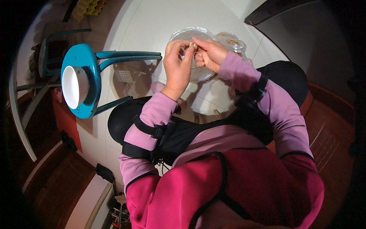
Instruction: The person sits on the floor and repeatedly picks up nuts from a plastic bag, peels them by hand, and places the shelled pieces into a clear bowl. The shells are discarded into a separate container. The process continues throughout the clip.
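A small pale, knobbly piece [193, 45], whose kind I cannot make out, sits between the thumb and fingers of my left hand [178, 61]. My right hand [210, 53] is close beside it, its thumb or forefinger reaching to the piece and its other fingers curled. Whether the right hand grips anything is unclear. Below both hands stands a round container lined with clear plastic [197, 31]; my hands hide much of its inside. Just right of it lies a clear plastic bag [236, 43] with light brown pieces in it, partly behind my right sleeve.
On the left, a blue plastic stool [95, 83] bears a white bowl [75, 87]. Another stool [43, 57] stands farther left. Yellow egg trays [88, 8] are at the upper left. A dark-edged panel [274, 14] is at upper right, and brown wooden furniture [328, 137] at right.
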Motion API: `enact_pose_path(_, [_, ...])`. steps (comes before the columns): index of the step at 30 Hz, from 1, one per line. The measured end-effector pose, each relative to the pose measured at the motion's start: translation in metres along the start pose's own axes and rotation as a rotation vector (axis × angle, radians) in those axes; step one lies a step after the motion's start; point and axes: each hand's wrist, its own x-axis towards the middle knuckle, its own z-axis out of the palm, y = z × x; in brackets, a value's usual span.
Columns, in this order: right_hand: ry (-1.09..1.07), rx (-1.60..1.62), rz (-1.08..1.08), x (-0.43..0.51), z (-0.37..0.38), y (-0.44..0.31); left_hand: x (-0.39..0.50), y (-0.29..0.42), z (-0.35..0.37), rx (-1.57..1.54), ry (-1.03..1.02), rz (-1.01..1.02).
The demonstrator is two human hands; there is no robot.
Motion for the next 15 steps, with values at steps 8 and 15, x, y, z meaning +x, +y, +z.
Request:
enact_pose_path(8, [0.071, -0.347, -0.327, 0.002, 0.0017, -0.0015, -0.0016, -0.003, 0.0015, -0.121, 0.025, -0.141])
enact_pose_path(15, [0.108, -0.409, -0.367, 0.002, -0.0006, 0.001, -0.0017, -0.0095, 0.001, -0.171, -0.085, -0.224])
